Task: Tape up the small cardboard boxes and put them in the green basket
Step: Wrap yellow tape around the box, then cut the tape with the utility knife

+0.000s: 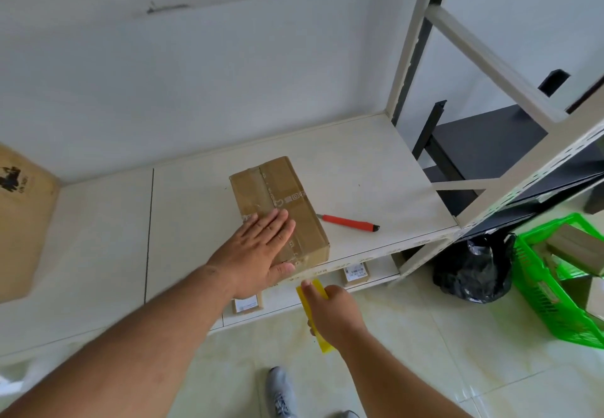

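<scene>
Head view: cardboard box (277, 210) on white shelf (359, 162), near its front edge; left hand (261, 251) pressed flat on top, fingers straight; right hand (333, 314) grips yellow tool (318, 290) (kind unclear) just below; green basket (539, 290) on floor, right; red utility knife (348, 222) beside box

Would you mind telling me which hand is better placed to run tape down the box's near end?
Probably right: the right hand grips the yellow tool just below the box, while the left hand lies flat on top, steadying it.
</scene>
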`<move>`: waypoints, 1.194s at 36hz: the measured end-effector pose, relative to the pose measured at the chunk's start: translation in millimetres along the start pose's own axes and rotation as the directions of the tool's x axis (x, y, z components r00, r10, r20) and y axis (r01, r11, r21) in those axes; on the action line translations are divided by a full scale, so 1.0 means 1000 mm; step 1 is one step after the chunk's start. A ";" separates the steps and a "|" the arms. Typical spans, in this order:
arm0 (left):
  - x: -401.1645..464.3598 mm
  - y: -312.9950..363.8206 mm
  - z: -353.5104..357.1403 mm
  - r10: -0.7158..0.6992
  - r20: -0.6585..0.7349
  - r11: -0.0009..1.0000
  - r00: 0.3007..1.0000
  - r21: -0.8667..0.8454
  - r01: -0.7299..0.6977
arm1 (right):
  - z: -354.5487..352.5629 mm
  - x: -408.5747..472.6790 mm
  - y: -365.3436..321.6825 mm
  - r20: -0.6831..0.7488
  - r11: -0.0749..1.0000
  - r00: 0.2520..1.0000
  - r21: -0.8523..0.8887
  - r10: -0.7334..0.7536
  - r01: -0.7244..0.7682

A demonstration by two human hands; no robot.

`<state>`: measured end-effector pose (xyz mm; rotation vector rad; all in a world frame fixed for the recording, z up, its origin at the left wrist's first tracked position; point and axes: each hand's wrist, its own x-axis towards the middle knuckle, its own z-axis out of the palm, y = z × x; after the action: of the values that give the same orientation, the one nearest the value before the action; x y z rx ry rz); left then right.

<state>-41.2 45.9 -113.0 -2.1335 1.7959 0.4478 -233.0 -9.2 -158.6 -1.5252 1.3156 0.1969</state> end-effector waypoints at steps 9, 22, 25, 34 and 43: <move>-0.061 0.106 0.043 -0.751 -0.163 0.345 0.639 -0.923 0.171 | -0.004 -0.006 0.002 0.029 0.995 0.999 0.095 -0.020 0.018; -0.022 0.110 0.047 -0.472 0.452 -0.461 0.757 -0.858 0.225 | -0.049 0.015 -0.007 0.004 0.972 0.989 -0.188 -0.145 0.143; -0.020 0.109 0.052 -0.472 0.444 -0.452 0.762 -0.863 0.224 | -0.078 0.051 -0.027 -0.234 0.887 0.917 -0.412 -0.324 0.208; -0.025 0.113 0.049 -0.442 0.395 -0.435 0.805 -0.879 0.193 | -0.094 0.115 -0.021 -0.053 0.403 0.824 -0.889 -0.564 0.218; -0.024 0.126 0.044 -0.523 0.396 -0.457 0.754 -0.878 0.144 | -0.110 0.079 -0.017 -0.086 0.575 0.891 -0.791 -0.445 0.211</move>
<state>-171.0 65.3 -147.2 -3.6626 -0.1580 2.1739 -242.3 -145.1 -156.2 -2.6028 1.1669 0.3371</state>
